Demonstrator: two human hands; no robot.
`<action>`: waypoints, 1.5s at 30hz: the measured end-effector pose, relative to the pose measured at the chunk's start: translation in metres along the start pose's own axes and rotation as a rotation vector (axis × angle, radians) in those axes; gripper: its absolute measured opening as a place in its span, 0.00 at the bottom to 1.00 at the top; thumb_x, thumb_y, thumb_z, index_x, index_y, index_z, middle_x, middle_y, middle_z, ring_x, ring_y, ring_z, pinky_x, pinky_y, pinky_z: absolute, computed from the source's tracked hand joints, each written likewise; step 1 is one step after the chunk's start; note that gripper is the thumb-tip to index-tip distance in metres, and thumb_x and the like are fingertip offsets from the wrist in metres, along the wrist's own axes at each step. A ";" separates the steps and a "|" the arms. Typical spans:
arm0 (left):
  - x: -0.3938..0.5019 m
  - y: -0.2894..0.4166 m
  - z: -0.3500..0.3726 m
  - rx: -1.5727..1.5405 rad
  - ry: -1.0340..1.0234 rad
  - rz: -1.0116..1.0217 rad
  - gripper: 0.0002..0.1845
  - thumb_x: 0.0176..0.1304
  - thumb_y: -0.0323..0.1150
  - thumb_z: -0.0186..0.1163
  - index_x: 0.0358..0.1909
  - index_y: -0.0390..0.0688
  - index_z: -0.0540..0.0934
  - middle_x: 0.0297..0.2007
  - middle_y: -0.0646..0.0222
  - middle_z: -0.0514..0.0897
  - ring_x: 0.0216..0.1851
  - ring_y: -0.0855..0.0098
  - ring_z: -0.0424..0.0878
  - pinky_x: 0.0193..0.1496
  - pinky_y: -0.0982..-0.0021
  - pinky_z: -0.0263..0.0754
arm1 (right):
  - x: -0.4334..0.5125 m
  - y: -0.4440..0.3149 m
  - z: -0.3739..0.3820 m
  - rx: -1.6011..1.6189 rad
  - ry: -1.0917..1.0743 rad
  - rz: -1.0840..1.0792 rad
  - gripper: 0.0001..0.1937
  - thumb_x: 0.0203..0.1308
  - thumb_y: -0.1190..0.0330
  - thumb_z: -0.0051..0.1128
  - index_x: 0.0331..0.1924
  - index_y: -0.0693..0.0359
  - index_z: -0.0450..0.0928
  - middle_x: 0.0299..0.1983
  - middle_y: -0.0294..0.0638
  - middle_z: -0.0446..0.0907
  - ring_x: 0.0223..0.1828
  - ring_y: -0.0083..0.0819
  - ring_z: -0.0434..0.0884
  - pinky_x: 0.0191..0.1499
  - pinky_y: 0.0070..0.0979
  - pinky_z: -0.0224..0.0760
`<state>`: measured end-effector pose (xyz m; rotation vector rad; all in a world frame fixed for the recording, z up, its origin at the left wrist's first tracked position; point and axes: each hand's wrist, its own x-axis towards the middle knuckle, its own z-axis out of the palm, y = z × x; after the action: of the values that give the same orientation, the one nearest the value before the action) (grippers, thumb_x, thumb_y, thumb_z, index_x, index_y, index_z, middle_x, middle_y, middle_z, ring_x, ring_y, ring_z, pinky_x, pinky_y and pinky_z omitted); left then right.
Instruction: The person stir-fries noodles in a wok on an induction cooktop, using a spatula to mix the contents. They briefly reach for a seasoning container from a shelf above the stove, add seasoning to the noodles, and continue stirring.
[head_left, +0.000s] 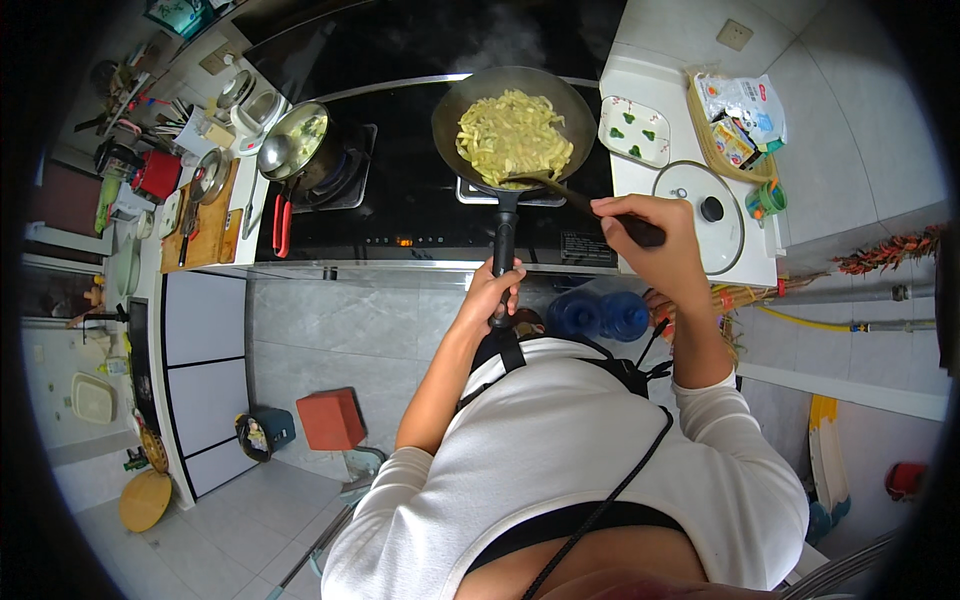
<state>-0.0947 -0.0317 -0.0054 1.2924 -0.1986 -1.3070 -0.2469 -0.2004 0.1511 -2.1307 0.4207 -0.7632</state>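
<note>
A dark wok (448, 142) stands over the right burner, holding a heap of pale yellow-green cut strips of food (514, 135). Steam rises above it. My left hand (489, 292) is wrapped around the wok's black handle (505, 232). A dark spatula (574, 196) is in my right hand (652, 232), held by its handle to the right of the wok. Its blade rests among the strips at the wok's near side.
On the left burner is a pot (309, 144) with red-coated handles (282, 225), a ladle (277, 154) and food in it. To the right lie a glass lid (697, 217), a white dish (634, 131) and a wicker basket (701, 142). Blue water jugs (600, 315) stand below the counter.
</note>
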 end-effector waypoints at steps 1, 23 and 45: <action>0.000 0.000 0.000 0.003 0.000 0.001 0.12 0.64 0.28 0.60 0.46 0.41 0.71 0.19 0.76 0.70 0.13 0.81 0.67 0.15 0.78 0.62 | 0.000 -0.003 -0.004 0.001 -0.020 0.005 0.06 0.53 0.78 0.62 0.36 0.69 0.84 0.34 0.46 0.87 0.32 0.27 0.86 0.37 0.19 0.77; 0.003 -0.003 -0.004 -0.041 -0.021 0.008 0.14 0.61 0.29 0.62 0.46 0.41 0.71 0.19 0.74 0.72 0.12 0.79 0.69 0.13 0.78 0.59 | 0.014 0.008 -0.004 0.020 -0.018 0.062 0.07 0.60 0.79 0.58 0.40 0.70 0.85 0.39 0.42 0.87 0.34 0.20 0.83 0.40 0.17 0.76; 0.001 -0.001 -0.001 -0.035 -0.017 0.012 0.13 0.63 0.29 0.61 0.47 0.41 0.71 0.19 0.75 0.71 0.13 0.81 0.68 0.14 0.79 0.60 | 0.029 0.038 0.032 -0.083 0.052 -0.133 0.08 0.52 0.79 0.63 0.38 0.69 0.84 0.36 0.45 0.88 0.35 0.26 0.87 0.40 0.20 0.79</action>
<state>-0.0939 -0.0315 -0.0070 1.2492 -0.1946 -1.3066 -0.2059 -0.2201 0.1168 -2.2376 0.3457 -0.8923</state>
